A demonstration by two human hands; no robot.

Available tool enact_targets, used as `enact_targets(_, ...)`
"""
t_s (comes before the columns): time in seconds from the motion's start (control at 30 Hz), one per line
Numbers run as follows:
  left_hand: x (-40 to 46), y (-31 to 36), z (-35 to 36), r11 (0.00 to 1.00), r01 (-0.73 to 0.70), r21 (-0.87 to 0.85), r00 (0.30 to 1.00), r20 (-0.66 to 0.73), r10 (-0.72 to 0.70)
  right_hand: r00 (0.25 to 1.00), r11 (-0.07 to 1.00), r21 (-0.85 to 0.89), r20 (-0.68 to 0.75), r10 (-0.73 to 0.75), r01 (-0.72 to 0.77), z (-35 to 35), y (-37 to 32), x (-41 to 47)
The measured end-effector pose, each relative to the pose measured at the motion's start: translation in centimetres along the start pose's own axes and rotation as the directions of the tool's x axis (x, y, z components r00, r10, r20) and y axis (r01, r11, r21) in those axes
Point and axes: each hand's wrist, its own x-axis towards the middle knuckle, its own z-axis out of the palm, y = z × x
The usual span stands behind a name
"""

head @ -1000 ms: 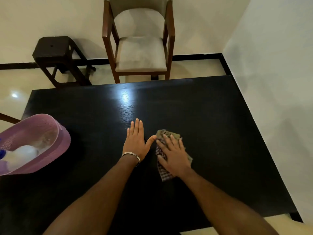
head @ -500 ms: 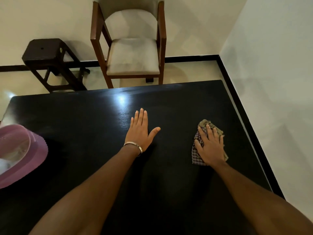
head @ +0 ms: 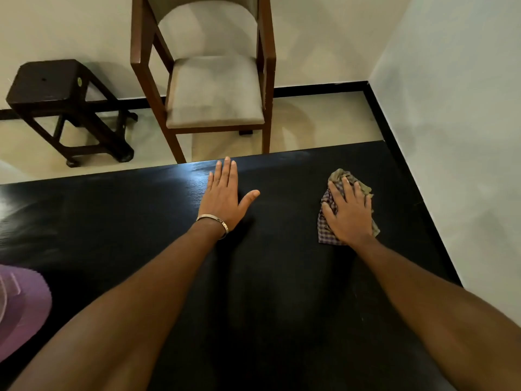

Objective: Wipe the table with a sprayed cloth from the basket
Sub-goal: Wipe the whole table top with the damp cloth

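- The right hand (head: 348, 214) presses a crumpled checked purple-and-olive cloth (head: 329, 221) flat against the glossy black wooden surface (head: 141, 221), now far out toward its right side; a second ago the cloth sat mid-table, just beside the left thumb.
- The sweep has carried the cloth from the centre to near the right edge and slightly toward the far edge, which suggests wiping is well under way and the right half is being covered.
- The grip on the right is a flat palm with spread, nearly straight fingers laid on top of the cloth, not a clenched fist; the cloth bunches out past the fingertips and below the wrist.
- The left hand (head: 225, 196) lies released, fingers straight and thumb out, resting flat on the surface near the far edge, well apart from the cloth, a metal bangle (head: 214, 221) at the wrist.
- The pink plastic basket (head: 19, 303) has slid almost out of frame at lower left.
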Motion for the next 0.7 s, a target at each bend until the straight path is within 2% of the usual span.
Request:
enact_targets(0.3,4.1,-2.8,1.1,1.0,-0.003,-0.005,1.0,0.016,0.003,0.998,1.0,0.01,-0.059,-0.028,0.028,-0.3,-2.4,8.1)
enact_targets(0.5,4.9,-4.8,1.6,0.999,0.032,-0.018,0.999,0.024,-0.031,0.997,1.0,0.015,-0.071,-0.026,0.027,-0.4,-6.6,11.8)
enact_targets(0.7,4.1,-7.6,1.0,0.996,0.088,-0.03,0.996,-0.001,-0.089,0.966,0.969,-0.003,-0.084,-0.245,0.246,0.2,-15.5,12.2)
